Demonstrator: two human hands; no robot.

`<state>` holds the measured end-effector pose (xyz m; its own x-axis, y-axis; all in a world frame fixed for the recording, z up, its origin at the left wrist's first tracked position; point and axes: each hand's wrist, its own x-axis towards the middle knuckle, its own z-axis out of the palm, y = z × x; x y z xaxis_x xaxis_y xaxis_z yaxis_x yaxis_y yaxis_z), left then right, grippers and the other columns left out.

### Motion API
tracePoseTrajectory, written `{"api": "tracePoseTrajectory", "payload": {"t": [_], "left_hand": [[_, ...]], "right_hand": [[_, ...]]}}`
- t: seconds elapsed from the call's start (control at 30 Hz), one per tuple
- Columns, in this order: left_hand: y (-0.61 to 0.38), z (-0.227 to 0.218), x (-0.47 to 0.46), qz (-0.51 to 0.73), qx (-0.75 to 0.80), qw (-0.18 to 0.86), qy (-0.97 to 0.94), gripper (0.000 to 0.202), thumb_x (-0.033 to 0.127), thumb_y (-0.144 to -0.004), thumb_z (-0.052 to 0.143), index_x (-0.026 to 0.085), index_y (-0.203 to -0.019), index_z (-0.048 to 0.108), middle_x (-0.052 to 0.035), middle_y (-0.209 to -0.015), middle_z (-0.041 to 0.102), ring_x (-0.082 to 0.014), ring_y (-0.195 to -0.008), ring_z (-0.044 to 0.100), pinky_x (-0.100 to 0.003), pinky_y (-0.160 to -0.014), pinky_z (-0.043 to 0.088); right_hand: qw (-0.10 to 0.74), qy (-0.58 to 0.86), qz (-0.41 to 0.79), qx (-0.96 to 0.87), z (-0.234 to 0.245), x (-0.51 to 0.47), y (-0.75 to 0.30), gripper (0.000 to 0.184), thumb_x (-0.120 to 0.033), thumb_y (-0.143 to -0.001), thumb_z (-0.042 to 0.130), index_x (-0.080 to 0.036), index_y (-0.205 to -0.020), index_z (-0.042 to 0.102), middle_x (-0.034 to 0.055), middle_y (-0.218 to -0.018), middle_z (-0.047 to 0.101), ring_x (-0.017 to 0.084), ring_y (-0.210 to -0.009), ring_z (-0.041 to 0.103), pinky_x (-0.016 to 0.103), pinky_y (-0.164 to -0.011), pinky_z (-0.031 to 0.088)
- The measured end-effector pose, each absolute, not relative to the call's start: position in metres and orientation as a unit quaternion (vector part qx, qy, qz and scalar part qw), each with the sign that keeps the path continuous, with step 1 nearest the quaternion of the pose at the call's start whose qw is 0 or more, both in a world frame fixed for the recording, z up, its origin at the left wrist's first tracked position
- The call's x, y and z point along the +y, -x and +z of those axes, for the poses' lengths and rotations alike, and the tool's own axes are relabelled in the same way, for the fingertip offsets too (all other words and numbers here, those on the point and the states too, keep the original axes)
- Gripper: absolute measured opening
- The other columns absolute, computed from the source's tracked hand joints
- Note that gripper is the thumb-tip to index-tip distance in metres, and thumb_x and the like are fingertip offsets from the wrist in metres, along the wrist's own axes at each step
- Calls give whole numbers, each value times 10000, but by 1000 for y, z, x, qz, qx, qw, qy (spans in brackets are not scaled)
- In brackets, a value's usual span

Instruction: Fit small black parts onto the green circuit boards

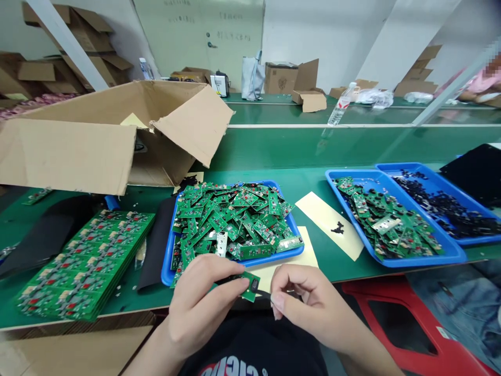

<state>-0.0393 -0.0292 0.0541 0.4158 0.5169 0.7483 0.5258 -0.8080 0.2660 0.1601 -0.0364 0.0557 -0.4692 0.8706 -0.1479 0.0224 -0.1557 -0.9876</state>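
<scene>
My left hand (205, 300) is closed on a small green circuit board (249, 295), held in front of my body by the near edge of the blue tray (167, 266). My right hand (303, 295) pinches a thin black strip (263, 294) that reaches to the board's right end. A small dark part (254, 284) shows on that end; whether it is one piece with the strip I cannot tell. Just behind my hands, a heap of similar boards (235, 214) fills the tray.
Stacked board panels (86, 266) lie left, before a large open carton (66, 151). To the right are a second blue tray (450, 253) of boards and a third (385, 167) with small black parts. Yellow paper (329, 222) lies between. A red stool (364, 303) stands right.
</scene>
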Motion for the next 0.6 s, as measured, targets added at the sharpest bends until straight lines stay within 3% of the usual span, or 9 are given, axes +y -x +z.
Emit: {"api": "tracePoseTrajectory", "payload": {"t": [0.33, 0.6], "left_hand": [[39, 46, -31, -422, -320, -40, 847, 147, 53, -863, 510, 131, -884, 633, -67, -838, 616, -168, -781, 560, -310, -658, 479], [36, 49, -34, -444, -324, -31, 835, 134, 49, -837, 548, 144, -862, 639, -62, -836, 632, -183, -792, 570, -346, -697, 475]], "right_hand": [[392, 331, 350, -784, 68, -46, -144, 133, -74, -730, 438, -158, -642, 492, -10, -583, 478, 94, -552, 440, 201, -523, 355], [397, 325, 318, -797, 68, -46, -140, 143, -90, -730, 435, -180, -629, 482, 0, -554, 498, 110, -520, 449, 216, -495, 364]]}}
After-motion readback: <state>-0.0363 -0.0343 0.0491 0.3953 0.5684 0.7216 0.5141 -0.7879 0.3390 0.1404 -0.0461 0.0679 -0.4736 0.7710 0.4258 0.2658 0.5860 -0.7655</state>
